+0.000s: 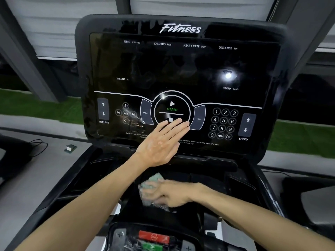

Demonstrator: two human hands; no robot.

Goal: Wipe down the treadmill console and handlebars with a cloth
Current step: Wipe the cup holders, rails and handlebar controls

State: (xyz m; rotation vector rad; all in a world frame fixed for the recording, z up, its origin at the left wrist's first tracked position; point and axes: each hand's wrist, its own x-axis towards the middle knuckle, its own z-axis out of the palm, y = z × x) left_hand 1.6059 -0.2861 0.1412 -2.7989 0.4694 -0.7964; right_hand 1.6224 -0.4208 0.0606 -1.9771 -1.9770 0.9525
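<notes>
Cloth (151,185) bunched under right hand (168,193), fingers curled round it, blurred, on dark tray (204,175) below console (181,69). Left hand (161,144) flat above grip, fingers straight, tips pressing beside stop square (170,119) under START (172,109). Risks: bare palm smears glass; tips creep up, trigger START; loose cloth edge slips from grip.

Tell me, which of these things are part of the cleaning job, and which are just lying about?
Job: black glossy treadmill console; pale green crumpled cloth; right hand on the cloth; left hand flat on the console.
Lying about: small green-and-white object; black looped cable, both off to the left.
</notes>
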